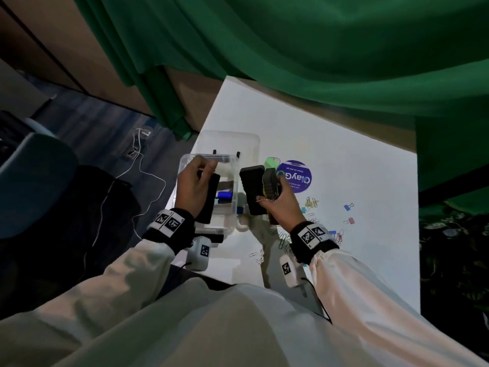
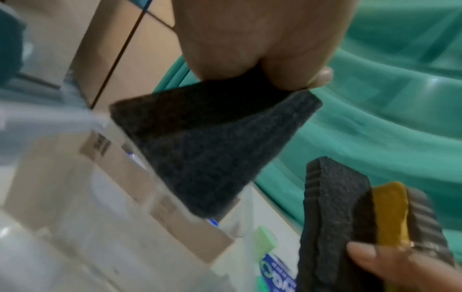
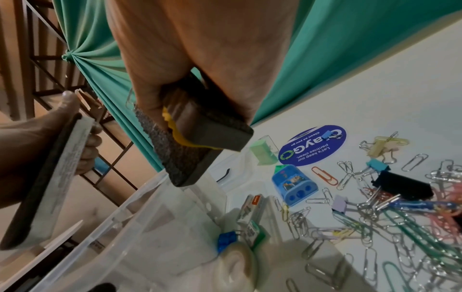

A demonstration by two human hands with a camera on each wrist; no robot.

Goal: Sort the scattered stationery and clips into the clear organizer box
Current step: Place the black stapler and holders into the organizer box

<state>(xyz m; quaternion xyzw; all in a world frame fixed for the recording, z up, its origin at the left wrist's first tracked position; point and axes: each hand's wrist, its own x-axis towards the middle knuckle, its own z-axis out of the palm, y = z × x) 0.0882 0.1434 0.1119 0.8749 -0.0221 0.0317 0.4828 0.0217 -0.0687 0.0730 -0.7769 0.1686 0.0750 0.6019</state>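
Observation:
My left hand (image 1: 197,181) grips a flat black felt eraser (image 1: 210,200) on edge over the clear organizer box (image 1: 185,165). The left wrist view shows its fingers (image 2: 250,49) pinching the top of that eraser (image 2: 212,158). To the right of the box, my right hand (image 1: 276,203) holds a thicker eraser (image 1: 252,192) above the table, with a yellow layer between felt and grey top (image 3: 190,150). Loose paper clips (image 3: 375,217), a blue sharpener (image 3: 295,183), a black binder clip (image 3: 400,183) and a staple box (image 3: 252,205) lie on the white table.
The box's clear lid (image 1: 230,139) lies behind the box. A round purple sticker (image 1: 293,176) and a green clip (image 1: 271,162) sit beyond my right hand. Small coloured binder clips (image 1: 348,213) lie to the right. Green cloth (image 1: 317,62) hangs along the table's far edge.

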